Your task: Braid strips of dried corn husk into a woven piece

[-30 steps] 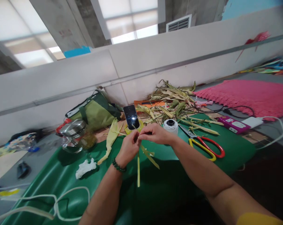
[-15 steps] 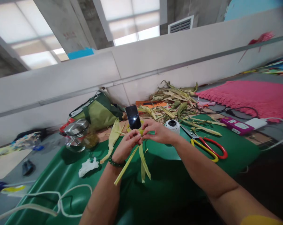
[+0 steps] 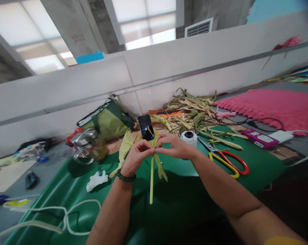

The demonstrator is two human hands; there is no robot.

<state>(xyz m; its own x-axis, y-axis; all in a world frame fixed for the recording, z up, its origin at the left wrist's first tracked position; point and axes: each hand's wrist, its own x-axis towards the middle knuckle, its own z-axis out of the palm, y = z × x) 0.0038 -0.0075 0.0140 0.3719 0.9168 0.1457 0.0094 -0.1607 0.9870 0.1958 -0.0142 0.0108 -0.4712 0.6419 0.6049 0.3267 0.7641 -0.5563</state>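
Pale yellow-green corn husk strips (image 3: 151, 180) hang down from between my hands over the green mat. My left hand (image 3: 140, 152), with a dark green bead bracelet (image 3: 126, 176) at the wrist, pinches the husk bundle from the left. From the right, my right hand (image 3: 171, 145) pinches it too, thumb and forefinger meeting the left fingertips. A thin tip of the bundle sticks up above the fingers. Just behind stands a dark phone (image 3: 145, 126). A white spool of thread (image 3: 189, 138) is beside my right hand. The exact grip point is hidden by fingers.
Scissors with red and yellow handles (image 3: 230, 163) lie right on the green mat (image 3: 74, 190). A pile of dried husks (image 3: 192, 105) rests at the back. To the left are a glass jar (image 3: 85, 144), a green bag (image 3: 110, 120), crumpled white tissue (image 3: 96, 181) and a white cable (image 3: 64, 214).
Both hands have turned the husk bundle. The longer strip swung from slanting left to hanging nearly straight down, and the shorter ones tilt right. A tip now shows above the fingers.
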